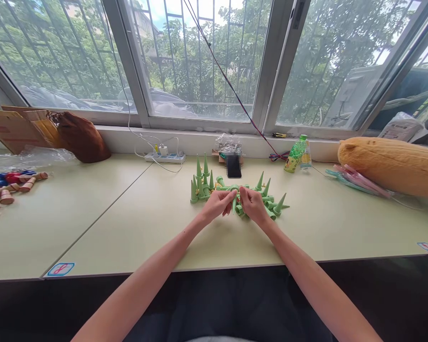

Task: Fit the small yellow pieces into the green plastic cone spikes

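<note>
A green pointed peg with a wider collar (234,205) hangs tip-down between my hands. My left hand (217,202) is closed on it, thumb and fingers pinching near the collar. My right hand (253,204) is also closed, its fingertips pinched together right beside the collar; what lies in them is too small to make out. Left of my hands, several green spiked pieces (199,183) stand upright in a cluster. More green pieces (278,205), some lying and some pointing up, are spread beyond and under my right hand, partly hidden by it.
Behind the pieces lies a black phone (234,166). A power strip (166,157) with white cables sits at the window ledge. Farther right are a green bottle (296,154) and a tan plush cushion (392,164). Wooden pieces with red and blue balls (12,183) lie far left.
</note>
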`<state>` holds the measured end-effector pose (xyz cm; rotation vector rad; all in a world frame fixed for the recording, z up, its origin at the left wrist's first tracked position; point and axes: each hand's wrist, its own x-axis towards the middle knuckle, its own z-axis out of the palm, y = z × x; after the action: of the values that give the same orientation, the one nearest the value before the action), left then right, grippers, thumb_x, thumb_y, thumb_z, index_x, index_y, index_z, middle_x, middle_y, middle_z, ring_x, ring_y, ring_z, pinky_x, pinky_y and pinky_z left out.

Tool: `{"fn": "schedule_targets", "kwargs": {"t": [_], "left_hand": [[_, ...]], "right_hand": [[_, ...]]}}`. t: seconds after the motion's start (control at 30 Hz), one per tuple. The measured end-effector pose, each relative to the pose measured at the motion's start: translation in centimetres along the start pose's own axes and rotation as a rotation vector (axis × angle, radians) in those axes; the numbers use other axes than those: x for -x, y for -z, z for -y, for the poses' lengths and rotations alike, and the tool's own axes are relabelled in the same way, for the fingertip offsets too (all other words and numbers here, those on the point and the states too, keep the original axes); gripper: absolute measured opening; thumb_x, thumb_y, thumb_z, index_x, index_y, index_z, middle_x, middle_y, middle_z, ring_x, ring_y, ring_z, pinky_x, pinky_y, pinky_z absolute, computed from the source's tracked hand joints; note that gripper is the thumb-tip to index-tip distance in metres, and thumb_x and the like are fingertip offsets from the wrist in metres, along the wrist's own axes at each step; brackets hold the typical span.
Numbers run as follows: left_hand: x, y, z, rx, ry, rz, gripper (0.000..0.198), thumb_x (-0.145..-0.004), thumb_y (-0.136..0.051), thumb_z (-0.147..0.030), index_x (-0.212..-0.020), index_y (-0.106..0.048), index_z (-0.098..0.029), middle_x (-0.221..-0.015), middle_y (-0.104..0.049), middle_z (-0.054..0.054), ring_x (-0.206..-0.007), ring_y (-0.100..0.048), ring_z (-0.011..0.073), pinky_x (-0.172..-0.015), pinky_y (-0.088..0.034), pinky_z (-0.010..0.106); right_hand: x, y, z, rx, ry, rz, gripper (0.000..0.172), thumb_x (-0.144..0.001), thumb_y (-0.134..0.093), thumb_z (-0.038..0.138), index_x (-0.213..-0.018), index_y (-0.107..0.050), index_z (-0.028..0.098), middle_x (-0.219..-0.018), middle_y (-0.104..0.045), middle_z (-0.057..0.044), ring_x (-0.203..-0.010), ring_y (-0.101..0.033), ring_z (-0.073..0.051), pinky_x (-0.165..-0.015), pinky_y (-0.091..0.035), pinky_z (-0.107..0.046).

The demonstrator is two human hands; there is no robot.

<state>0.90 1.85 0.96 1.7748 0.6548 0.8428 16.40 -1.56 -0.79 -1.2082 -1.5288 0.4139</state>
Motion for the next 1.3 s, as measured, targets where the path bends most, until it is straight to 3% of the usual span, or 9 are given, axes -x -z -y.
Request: {"fn": "schedule_targets", "kwargs": {"t": [0.2, 0.4, 0.67, 0.87, 1.0, 1.17, 1.3], "left_hand": [[0.2, -0.2, 0.1, -0.076, -0.092, 0.008, 0.046, -0.085, -0.057, -0.053, -0.061, -0.045, -0.017, -0.049, -0.043, -0.004, -0.043, -0.044, 0.007, -0.042, -0.031, 0.02], [-0.1, -0.2, 0.8, -0.269, -0.262, -0.062, 0.041, -0.084, -0.058, -0.052, -0.068, -0.058, -0.015, -0.07, -0.049, 0.001, -0.053, -0.045, 0.0075, -0.046, -0.038, 0.021], [-0.3, 0.4, 1.4, -0.508, -0.445, -0.062, 0.03, -0.092, -0.051, -0.041, -0.082, -0.066, -0.017, -0.085, -0.056, 0.005, -0.059, -0.046, 0.0081, -0.056, -0.04, 0.022], [-0.6, -0.3, 1.4, -0.523, -0.325, -0.228, 0.021, -0.088, -0.057, -0.036, -0.081, -0.06, -0.017, -0.081, -0.057, 0.002, -0.051, -0.042, 0.0059, -0.053, -0.036, 0.022], [-0.6, -0.3, 1.0, -0.296, -0.159, -0.276, 0.027, -0.086, -0.058, -0.045, -0.089, -0.057, -0.017, -0.078, -0.06, 0.001, -0.044, -0.041, 0.0046, -0.045, -0.034, 0.02], [-0.5, -0.1, 0.3, 0.118, 0.137, -0.098, 0.058, -0.087, -0.041, -0.066, -0.066, -0.053, -0.014, -0.063, -0.059, 0.005, -0.038, -0.047, 0.008, -0.035, -0.029, 0.022], [-0.4, 0.0, 0.2, 0.241, 0.187, -0.015, 0.061, -0.086, -0.044, -0.067, -0.066, -0.056, -0.011, -0.061, -0.06, 0.007, -0.038, -0.047, 0.0076, -0.034, -0.028, 0.021]], "right_hand": [[0.0, 0.0, 0.0, -0.136, -0.1, -0.01, 0.061, -0.091, -0.039, 0.065, -0.047, -0.035, 0.022, -0.04, -0.036, 0.003, -0.038, -0.034, -0.009, -0.041, -0.029, -0.026], [0.1, 0.3, 0.5, -0.177, -0.128, 0.015, 0.067, -0.091, -0.035, 0.066, -0.04, -0.032, 0.023, -0.034, -0.036, 0.002, -0.031, -0.033, -0.01, -0.038, -0.032, -0.027], [0.0, 0.3, 0.6, -0.168, -0.135, 0.032, 0.067, -0.091, -0.036, 0.065, -0.039, -0.032, 0.023, -0.033, -0.036, 0.002, -0.03, -0.035, -0.009, -0.038, -0.033, -0.027], [-0.1, 0.0, 0.6, -0.199, -0.154, -0.039, 0.06, -0.091, -0.037, 0.067, -0.05, -0.037, 0.022, -0.04, -0.038, 0.003, -0.033, -0.038, -0.01, -0.036, -0.031, -0.025], [-0.1, 0.1, 0.5, -0.195, -0.123, -0.072, 0.057, -0.092, -0.035, 0.065, -0.054, -0.037, 0.022, -0.044, -0.039, 0.003, -0.036, -0.038, -0.01, -0.039, -0.03, -0.025], [0.0, 0.0, 0.4, -0.048, -0.022, -0.01, 0.055, -0.094, -0.035, 0.061, -0.057, -0.039, 0.02, -0.046, -0.041, 0.003, -0.044, -0.038, -0.009, -0.047, -0.033, -0.024], [0.2, 0.0, 0.1, -0.039, 0.017, 0.029, 0.053, -0.096, -0.035, 0.057, -0.059, -0.039, 0.02, -0.046, -0.039, 0.004, -0.045, -0.036, -0.009, -0.048, -0.031, -0.024]]}}
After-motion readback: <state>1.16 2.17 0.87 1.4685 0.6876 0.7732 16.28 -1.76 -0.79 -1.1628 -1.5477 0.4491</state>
